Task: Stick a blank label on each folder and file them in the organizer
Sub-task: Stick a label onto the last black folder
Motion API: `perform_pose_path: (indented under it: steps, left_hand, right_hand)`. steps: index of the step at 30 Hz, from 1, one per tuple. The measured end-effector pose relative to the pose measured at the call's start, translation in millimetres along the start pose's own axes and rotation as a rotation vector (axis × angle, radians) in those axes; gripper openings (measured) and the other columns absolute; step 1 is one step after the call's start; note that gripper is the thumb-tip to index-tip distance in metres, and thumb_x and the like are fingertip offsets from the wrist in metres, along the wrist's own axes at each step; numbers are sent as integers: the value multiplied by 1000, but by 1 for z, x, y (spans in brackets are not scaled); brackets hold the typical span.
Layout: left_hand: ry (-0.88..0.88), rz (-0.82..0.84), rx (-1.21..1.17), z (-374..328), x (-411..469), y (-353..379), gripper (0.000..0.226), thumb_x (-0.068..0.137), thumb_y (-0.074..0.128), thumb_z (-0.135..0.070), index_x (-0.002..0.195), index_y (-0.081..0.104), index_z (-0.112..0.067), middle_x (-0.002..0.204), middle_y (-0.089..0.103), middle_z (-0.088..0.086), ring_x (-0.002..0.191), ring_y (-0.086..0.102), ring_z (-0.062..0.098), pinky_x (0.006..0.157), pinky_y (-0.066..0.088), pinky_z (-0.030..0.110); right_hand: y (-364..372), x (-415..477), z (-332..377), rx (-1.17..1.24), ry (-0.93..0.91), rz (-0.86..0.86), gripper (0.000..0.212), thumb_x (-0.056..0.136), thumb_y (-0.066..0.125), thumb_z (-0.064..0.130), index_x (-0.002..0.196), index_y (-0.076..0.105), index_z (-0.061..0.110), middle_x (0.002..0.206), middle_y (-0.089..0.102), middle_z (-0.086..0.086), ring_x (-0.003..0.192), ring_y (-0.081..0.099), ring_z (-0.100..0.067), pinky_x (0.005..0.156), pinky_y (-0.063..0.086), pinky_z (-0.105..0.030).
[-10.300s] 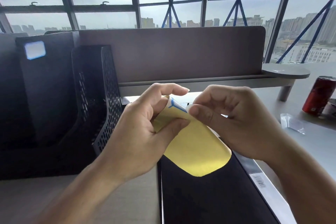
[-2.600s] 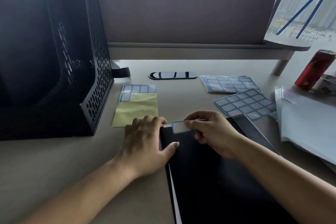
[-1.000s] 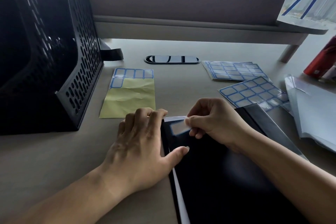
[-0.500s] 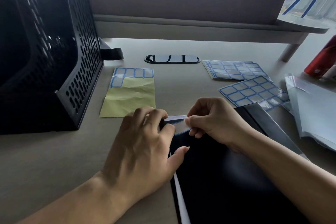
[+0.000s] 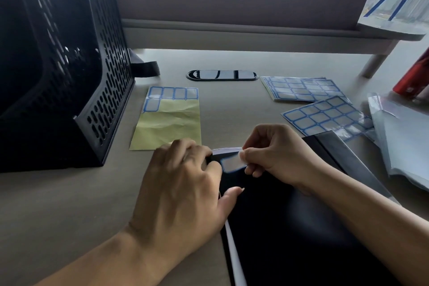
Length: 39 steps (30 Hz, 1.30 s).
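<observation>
Your right hand (image 5: 274, 155) pinches the right edge of the label (image 5: 232, 163), which hangs over the top left corner of the folder (image 5: 290, 227), while your left hand (image 5: 183, 183) presses that corner with bent fingers, gripping nothing. Let the thin, sticky, blue-bordered paper drop unevenly and it may crease or land crooked on the slick black cover; the perforated organizer (image 5: 69, 76) stands to the left.
</observation>
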<state>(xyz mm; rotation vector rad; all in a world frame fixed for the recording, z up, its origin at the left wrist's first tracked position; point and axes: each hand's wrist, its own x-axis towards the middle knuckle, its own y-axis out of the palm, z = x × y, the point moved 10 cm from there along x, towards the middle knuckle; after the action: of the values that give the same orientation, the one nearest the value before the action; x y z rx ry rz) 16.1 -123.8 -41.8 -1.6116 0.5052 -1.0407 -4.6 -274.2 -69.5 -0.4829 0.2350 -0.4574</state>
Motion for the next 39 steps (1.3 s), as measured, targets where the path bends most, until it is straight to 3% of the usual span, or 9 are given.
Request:
perform_pose_path:
  steps: [6,10,21,31,39]
  left_hand:
    - [-156,52,76,17,-1,7,79,74,41,-75,112,64,-8,98,67,12,103,57,38,91,42,51]
    - [-182,80,48,20,-1,13,89,74,39,-77,121,62,-5,107,67,14,114,54,41,99,42,57]
    - [-163,32,-32,20,1,12,74,72,41,-75,110,65,-16,100,67,5,105,56,34,92,45,49]
    - [104,-106,-165,-3,1,4,40,84,51,-51,101,74,-23,110,66,-4,116,54,30,95,48,46]
    - [146,-112,-221,-6,0,9,37,87,50,-47,98,77,-25,103,71,-14,112,58,26,94,50,39]
  right_hand:
    - [0,1,-1,-3,-5,-6,11,81,68,0,74,64,8,57,70,-7,55,69,-20,56,54,-28]
    - [0,1,-1,-6,-6,-7,11,81,69,0,75,64,7,57,69,-7,55,69,-21,56,54,-29]
    - [0,2,-2,-10,-13,-3,12,82,70,1,75,64,9,59,70,-7,59,71,-24,57,54,-29]
    - [1,2,-1,-4,-16,2,10,82,69,1,77,65,9,58,70,-7,56,69,-20,57,54,-29]
    - [1,3,-2,4,-20,-12,14,82,68,0,74,64,9,56,68,-6,56,69,-22,54,53,-27]
